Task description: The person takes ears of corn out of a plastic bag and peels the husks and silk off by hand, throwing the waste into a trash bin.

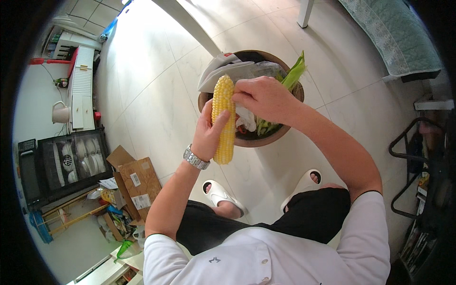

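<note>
A husked ear of yellow corn (223,123) is held upright in my left hand (209,130), the thumb lying across its kernels. My right hand (263,97) is at the upper right side of the ear, thumb and fingertips pinched together against or close to it. Whether anything is between those fingertips is too small to make out. Below both hands stands a round brown waste bin (261,141). A green corn husk (295,72) sticks up at its right rim, and green scraps and white crumpled tissue lie inside.
A white table leg (190,28) slants down close behind the bin. At left are a cardboard box (141,185) and a dark dish cabinet (76,161). A green-covered seat (394,38) stands far right, a black metal frame (403,161) at right. My feet in white slippers (219,194) flank the near floor.
</note>
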`<state>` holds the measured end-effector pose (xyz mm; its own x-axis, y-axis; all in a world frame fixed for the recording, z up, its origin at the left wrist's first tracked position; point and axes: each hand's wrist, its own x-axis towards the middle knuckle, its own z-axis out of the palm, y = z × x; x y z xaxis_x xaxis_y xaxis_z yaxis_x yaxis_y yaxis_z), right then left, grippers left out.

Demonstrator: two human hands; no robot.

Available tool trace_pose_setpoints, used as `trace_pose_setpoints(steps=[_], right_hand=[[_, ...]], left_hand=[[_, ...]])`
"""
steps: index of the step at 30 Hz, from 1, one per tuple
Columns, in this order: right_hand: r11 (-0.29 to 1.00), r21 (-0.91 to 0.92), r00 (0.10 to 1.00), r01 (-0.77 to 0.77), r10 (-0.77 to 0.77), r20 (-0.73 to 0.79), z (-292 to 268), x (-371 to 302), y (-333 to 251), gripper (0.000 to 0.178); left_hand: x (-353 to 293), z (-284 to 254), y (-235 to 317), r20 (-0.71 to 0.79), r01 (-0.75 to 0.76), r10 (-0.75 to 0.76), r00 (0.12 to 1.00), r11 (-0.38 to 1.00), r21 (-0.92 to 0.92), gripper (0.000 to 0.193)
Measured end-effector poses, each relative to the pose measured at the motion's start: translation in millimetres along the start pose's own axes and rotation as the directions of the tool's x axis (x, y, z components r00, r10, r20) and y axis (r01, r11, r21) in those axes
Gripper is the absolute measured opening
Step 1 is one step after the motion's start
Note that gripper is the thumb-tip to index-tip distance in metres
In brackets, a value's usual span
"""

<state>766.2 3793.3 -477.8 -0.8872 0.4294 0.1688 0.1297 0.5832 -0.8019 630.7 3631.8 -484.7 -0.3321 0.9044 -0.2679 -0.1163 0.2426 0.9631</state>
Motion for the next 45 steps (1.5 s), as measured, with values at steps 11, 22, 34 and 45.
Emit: trace_pose_setpoints(steps=[11,22,34,45], right_hand=[[0.961,-0.276,0.997,0.011,-0.030,-0.066,13,-21,41,0.022],[0.788,0.501,0.923,-0.359,0.222,0.313,1,3,8,0.025],[0.955,-0.291,0.988,-0.049,0.088,0.123,10,-20,40,0.021],[0.805,0.481,0.897,-0.348,0.135,0.422,11,-8,-5,0.028]], left_hand=[[0,-11,-3,0.056,0.084,-0.077,0.995,0.987,-0.136,0.039],[-3,-9,9,0.121,0.159,-0.128,0.984,0.942,-0.296,0.043],[1,-19,2,0.122,0.158,-0.127,0.984,0.944,-0.289,0.051],[5,-16,-1,0.109,0.096,-0.074,0.991,0.971,-0.219,0.050]])
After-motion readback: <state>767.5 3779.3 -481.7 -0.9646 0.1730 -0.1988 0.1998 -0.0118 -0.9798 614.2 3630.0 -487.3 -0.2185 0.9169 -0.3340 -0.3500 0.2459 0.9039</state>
